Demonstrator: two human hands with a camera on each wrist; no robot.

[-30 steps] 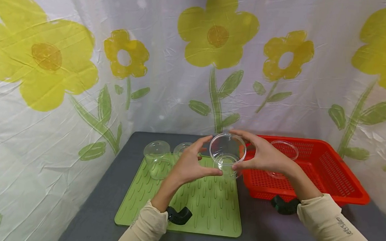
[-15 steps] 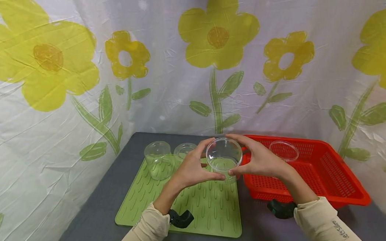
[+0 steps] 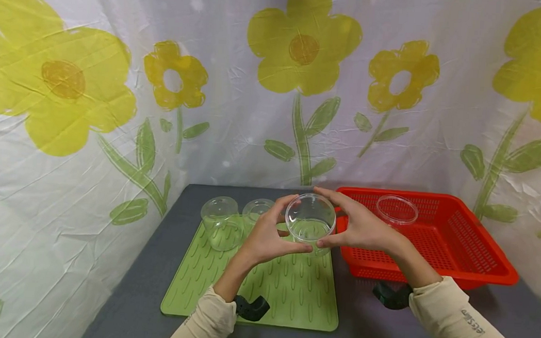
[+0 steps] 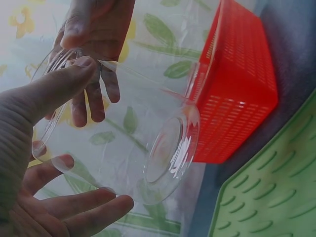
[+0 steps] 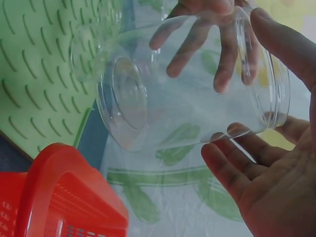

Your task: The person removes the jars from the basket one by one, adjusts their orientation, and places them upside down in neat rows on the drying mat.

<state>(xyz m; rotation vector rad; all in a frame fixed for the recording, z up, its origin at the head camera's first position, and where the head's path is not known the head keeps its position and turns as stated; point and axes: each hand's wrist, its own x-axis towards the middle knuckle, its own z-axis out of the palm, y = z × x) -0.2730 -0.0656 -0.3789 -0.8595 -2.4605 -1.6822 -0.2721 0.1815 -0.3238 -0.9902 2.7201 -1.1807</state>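
Both hands hold a clear plastic jar (image 3: pixel 311 218) above the right part of a green ridged mat (image 3: pixel 290 299), with its round mouth end turned up toward the head camera. My left hand (image 3: pixel 268 236) grips it from the left, thumb at the rim and fingers along the wall. From the other side my right hand (image 3: pixel 365 224) grips the rim between thumb and fingers. In the left wrist view, the jar's ringed base (image 4: pixel 170 153) points away from the palms. Whether a lid covers the mouth cannot be told.
Two more clear jars (image 3: pixel 220 225) stand on the mat's left side, one partly hidden by my left hand. A red perforated basket (image 3: pixel 431 275) sits at the right, with a clear round disc or rim (image 3: pixel 397 210) in it. A flowered curtain (image 3: pixel 234 151) hangs behind.
The jar has shifted slightly left and down in both hands. My right hand has come left with it, away from the basket; the other jars have stayed put.
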